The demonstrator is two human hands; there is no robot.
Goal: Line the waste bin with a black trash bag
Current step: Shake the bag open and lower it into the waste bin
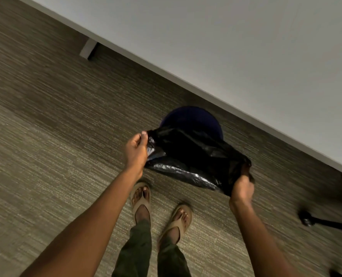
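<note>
A black trash bag (194,154) is stretched out between my two hands above the floor. My left hand (135,151) pinches its left edge between thumb and fingers. My right hand (243,186) grips the bag's right edge in a closed fist. Behind and partly under the bag stands a round dark blue waste bin (192,116), with only its far rim and inside showing. The bag hides the bin's near side.
A white desk top (226,47) runs diagonally across the upper right, with a desk leg (88,48) at the upper left. A black chair caster and leg (314,219) sits at the right. My feet in sandals (160,208) stand on grey carpet.
</note>
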